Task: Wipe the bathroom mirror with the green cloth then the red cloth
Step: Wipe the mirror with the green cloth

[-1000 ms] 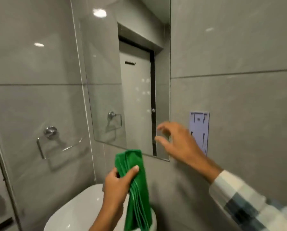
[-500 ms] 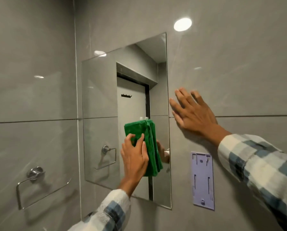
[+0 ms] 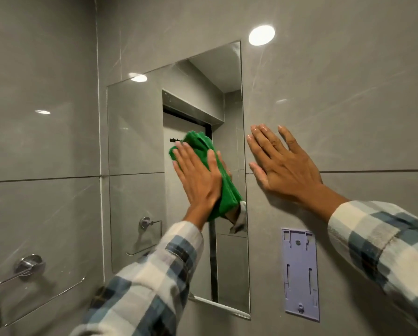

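A frameless rectangular mirror (image 3: pixel 140 146) hangs on the grey tiled wall. The folded green cloth (image 3: pixel 203 144) lies flat against the glass near the mirror's middle right. My left hand (image 3: pixel 198 178) presses on the cloth with the palm flat and fingers spread, covering most of it. My right hand (image 3: pixel 280 166) rests flat on the wall tile just right of the mirror's edge, fingers apart, holding nothing. No red cloth is in view.
A chrome towel ring (image 3: pixel 28 265) is fixed to the left wall, low down. A lilac plastic wall bracket (image 3: pixel 300 272) sits right of the mirror's lower part. A ceiling light reflects off the tile (image 3: pixel 261 35) above the mirror.
My left hand has lifted the green cloth from over the basin up onto the mirror and flattened on it. My right hand has come to rest on the wall tile.
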